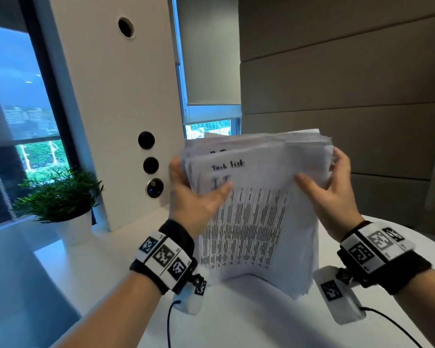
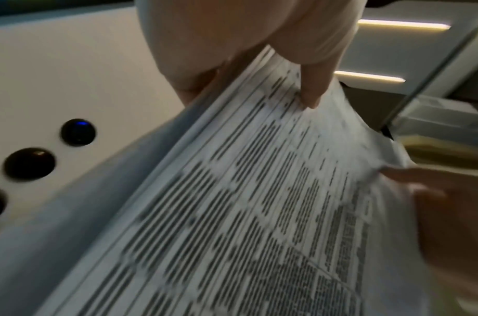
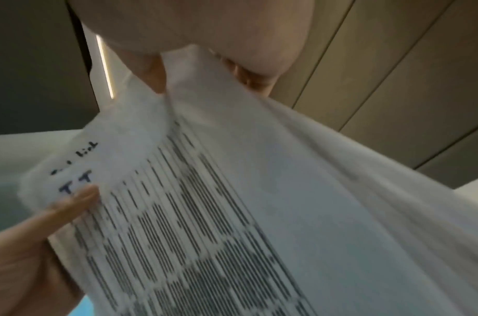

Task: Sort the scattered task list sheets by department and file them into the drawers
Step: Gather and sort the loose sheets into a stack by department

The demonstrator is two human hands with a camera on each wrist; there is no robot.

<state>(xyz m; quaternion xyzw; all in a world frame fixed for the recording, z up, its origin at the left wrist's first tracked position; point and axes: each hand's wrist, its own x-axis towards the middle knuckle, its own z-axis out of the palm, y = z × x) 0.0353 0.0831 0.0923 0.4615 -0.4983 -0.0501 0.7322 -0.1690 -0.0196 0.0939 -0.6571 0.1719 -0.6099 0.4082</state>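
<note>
Wrists: you are bracing both near the white table [image 1: 236,322].
Left hand [image 1: 196,197]: clamped on the left edge of the task list sheets [image 1: 259,209], thumb across the front page.
Right hand [image 1: 329,194]: pinching the right edge.
Stack: standing upright on the table, edges ragged.
Advice: you are squaring it; keep tapping lightly, grip loose.
</note>
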